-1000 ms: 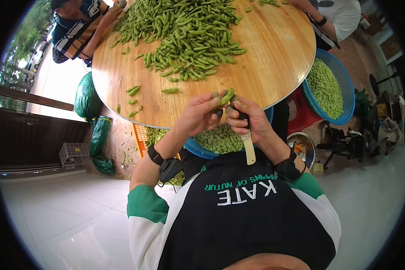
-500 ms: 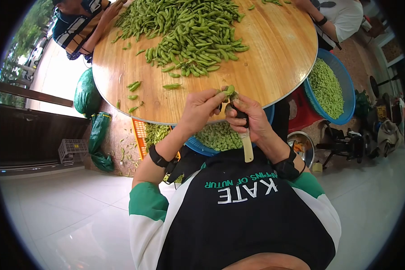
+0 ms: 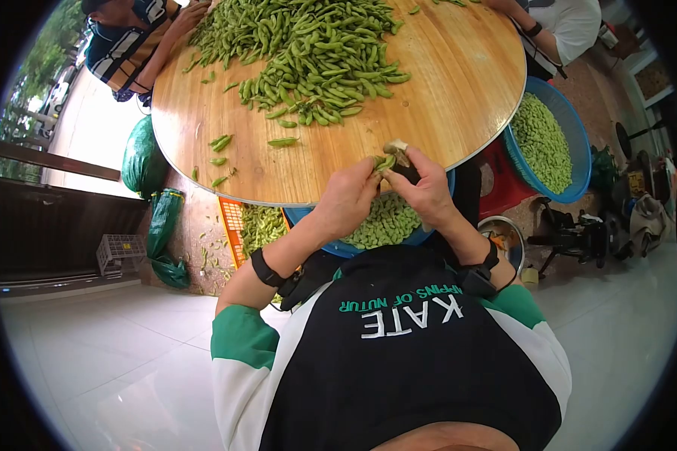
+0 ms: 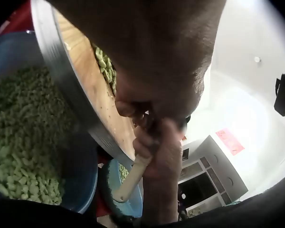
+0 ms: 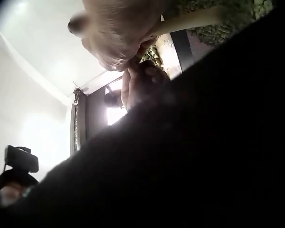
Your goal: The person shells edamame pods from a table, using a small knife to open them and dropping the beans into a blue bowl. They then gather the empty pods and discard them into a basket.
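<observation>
In the head view my left hand (image 3: 346, 199) pinches a green soybean pod (image 3: 386, 161) between thumb and fingertips, over the table's near edge. My right hand (image 3: 429, 194) meets it from the other side, its thumb tip right at the pod. Below the right hand, a tool's flat cream end (image 4: 133, 180) sticks out of its curled fingers in the left wrist view. The same cream strip (image 5: 190, 21) shows in the right wrist view. The tool's other end is hidden in the hand. A blue basin (image 3: 380, 225) of shelled beans stands under both hands.
A large pile of pods (image 3: 316, 56) covers the far part of the round wooden table (image 3: 459, 75), with a few loose pods at left. Another blue basin (image 3: 585, 161) of beans stands right. An orange crate (image 3: 232, 225) sits lower left. Two people sit across.
My right hand has turned, so the cream end of its tool is now hidden in the head view. The left hand has come slightly closer to my body, still pinching a pod.
</observation>
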The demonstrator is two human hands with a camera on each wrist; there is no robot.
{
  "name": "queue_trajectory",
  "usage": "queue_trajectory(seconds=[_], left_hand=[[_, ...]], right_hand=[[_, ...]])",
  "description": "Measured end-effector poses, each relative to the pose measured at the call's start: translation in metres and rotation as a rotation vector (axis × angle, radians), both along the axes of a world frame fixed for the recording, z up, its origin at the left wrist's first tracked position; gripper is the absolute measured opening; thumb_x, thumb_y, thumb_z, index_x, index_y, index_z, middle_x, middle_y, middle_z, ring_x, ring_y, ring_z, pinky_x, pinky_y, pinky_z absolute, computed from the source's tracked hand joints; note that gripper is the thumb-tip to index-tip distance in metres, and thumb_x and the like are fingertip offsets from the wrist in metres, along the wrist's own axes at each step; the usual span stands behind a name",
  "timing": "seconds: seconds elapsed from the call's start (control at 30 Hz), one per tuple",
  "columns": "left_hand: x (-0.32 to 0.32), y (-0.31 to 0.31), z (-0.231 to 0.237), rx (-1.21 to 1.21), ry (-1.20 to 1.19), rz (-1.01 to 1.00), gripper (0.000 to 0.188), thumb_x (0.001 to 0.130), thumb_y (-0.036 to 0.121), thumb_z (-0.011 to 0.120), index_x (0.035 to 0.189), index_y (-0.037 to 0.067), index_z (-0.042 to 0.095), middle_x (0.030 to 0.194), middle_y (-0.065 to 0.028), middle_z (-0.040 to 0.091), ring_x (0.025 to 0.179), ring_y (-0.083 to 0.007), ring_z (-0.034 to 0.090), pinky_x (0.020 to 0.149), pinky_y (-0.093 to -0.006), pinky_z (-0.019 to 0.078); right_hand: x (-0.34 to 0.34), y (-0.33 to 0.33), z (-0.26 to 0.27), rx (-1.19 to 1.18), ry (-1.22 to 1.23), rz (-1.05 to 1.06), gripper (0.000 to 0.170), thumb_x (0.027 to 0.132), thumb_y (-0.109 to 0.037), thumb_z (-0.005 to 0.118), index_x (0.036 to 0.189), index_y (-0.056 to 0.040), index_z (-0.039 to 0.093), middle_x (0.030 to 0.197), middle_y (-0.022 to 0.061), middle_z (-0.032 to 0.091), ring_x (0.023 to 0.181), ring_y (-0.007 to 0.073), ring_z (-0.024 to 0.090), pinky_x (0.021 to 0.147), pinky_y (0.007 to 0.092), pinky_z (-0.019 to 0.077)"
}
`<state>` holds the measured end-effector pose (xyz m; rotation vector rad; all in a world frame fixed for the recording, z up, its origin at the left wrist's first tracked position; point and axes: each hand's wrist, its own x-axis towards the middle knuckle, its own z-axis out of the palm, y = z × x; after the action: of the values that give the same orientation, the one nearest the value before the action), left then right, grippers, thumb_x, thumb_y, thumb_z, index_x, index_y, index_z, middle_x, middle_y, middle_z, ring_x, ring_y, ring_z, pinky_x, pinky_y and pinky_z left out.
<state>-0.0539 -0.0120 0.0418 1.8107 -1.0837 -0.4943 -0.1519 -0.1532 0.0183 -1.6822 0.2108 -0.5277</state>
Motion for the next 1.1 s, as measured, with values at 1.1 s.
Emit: queue_trajectory(seconds=[1.1], left_hand=[[0.006,0.01,-0.003,-0.393,0.903,0.055,0.015,0.088,0.005,0.061,0.102,-0.001,0.062,0.084,-0.0044,0.066,0.068,-0.0095,0.059,0.06,-0.0214,0.0479]], right_hand=[[-0.01,0.006,-0.002,0.22,0.156,0.158,0.013,0.083,-0.004,0.054,0.095,0.0014,0.056,0.07,0.002,0.054,0.057,0.0082,0.054,0.05,0.0237,0.0423]])
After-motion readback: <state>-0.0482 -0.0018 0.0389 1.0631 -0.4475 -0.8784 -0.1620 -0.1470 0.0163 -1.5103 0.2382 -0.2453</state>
